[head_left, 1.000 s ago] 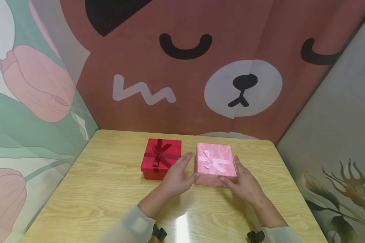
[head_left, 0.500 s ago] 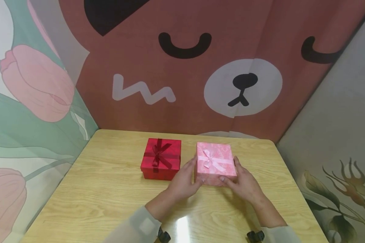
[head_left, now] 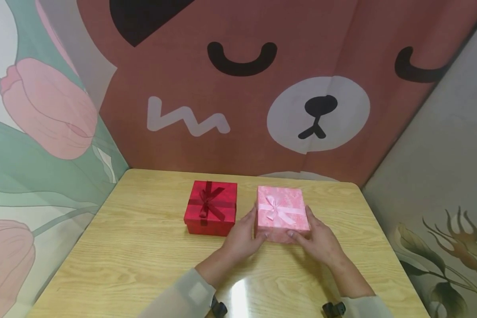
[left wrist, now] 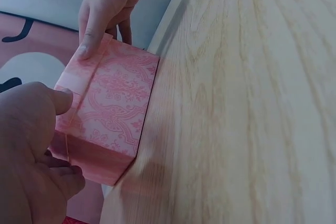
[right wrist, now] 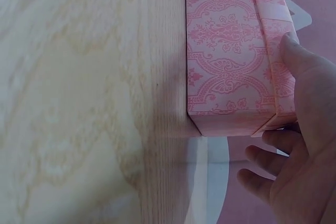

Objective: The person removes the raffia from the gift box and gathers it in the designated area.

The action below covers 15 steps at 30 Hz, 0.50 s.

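A pink patterned gift box (head_left: pixel 282 198) with a pale ribbon bow on its lid sits on the wooden table. My left hand (head_left: pixel 240 238) holds its left side, thumb on the front lid edge. On the right side my right hand (head_left: pixel 322 240) grips it, its thumb on the front too. In the left wrist view the left hand (left wrist: pixel 31 145) has its fingers by the side wall of the gift box (left wrist: pixel 115 93). The right wrist view shows the gift box (right wrist: pixel 226 51) flat on the table, with some fingers of the right hand (right wrist: pixel 310 124) spread off its side.
Left of the pink box stands a red gift box (head_left: pixel 218 227) with a dark red bow, close behind my left hand. The wooden table (head_left: pixel 123 247) ends at a bear-print curtain (head_left: pixel 183 154) at the back. Printed fabric hangs on both sides.
My left hand has moved right from the gap between the boxes onto the pink gift box's left side. The right hand and both boxes have stayed in place.
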### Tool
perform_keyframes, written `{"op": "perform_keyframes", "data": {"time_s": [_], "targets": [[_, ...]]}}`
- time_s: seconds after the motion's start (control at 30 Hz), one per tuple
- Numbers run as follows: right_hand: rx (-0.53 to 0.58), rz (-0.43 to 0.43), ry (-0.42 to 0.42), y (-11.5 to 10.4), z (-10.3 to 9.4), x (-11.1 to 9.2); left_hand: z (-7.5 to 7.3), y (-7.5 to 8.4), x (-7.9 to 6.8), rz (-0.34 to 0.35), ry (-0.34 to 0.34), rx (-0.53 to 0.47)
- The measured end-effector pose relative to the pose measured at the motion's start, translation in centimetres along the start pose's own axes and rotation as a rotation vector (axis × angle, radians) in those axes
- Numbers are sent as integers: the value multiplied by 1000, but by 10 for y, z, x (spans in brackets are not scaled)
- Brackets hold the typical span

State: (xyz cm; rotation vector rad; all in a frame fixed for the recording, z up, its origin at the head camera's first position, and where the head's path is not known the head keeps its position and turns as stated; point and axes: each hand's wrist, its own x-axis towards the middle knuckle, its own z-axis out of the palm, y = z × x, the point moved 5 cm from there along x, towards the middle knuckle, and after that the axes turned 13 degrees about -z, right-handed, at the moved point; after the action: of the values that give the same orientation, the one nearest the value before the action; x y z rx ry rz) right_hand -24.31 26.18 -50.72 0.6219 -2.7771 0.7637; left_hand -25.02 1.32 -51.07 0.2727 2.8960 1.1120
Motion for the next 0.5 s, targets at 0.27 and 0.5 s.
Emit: {"op": "perform_keyframes", "data": {"time_s": [0.27,0.5], "targets": [[21,3,8,1,0,-1,2,2,3,29,36,13],[32,-3,16,-1,-1,0,2,2,3,33,48,28]]}}
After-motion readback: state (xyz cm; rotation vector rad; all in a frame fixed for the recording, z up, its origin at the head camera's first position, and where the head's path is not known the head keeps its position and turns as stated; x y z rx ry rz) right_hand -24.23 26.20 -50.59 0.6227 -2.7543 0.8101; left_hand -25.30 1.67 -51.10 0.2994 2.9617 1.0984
